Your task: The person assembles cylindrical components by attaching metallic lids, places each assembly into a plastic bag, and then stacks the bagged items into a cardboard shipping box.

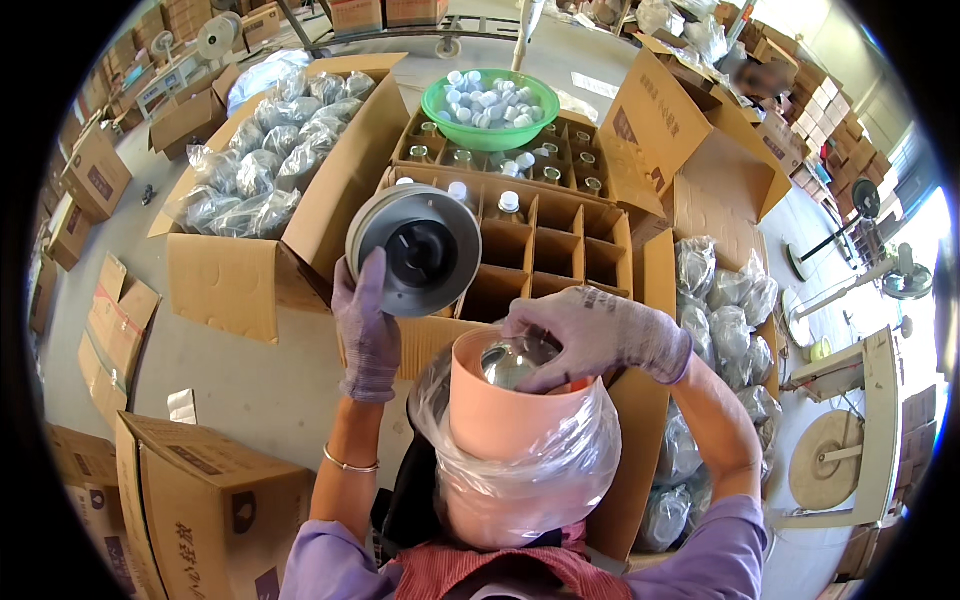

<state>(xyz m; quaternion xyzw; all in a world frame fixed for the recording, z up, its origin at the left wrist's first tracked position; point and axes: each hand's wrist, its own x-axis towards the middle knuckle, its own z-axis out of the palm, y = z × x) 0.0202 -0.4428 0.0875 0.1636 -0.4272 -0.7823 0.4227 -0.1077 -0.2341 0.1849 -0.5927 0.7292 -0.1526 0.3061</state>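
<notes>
My left hand (368, 335), in a light purple glove, grips a grey round lid (415, 252) with a black inner part. Its hollow side is turned up, above the near edge of the divided carton. Against my body stands a pink thermos casing (508, 425), upright, with a clear plastic bag (570, 462) gathered round it. The gloved right hand (608, 335) reaches over the casing's rim. Its fingers are closed on a shiny, mirror-like glass liner (503, 366) inside. The liner's lower part is hidden by the casing.
Ahead is a divided carton (558, 252) with a few white-capped bottles; behind it, another carton holds bottles under a green basin (435, 110) of white caps. Bagged pieces fill an open box on the left (225, 262) and another on the right (655, 300). A closed carton (215, 490) stands at lower left.
</notes>
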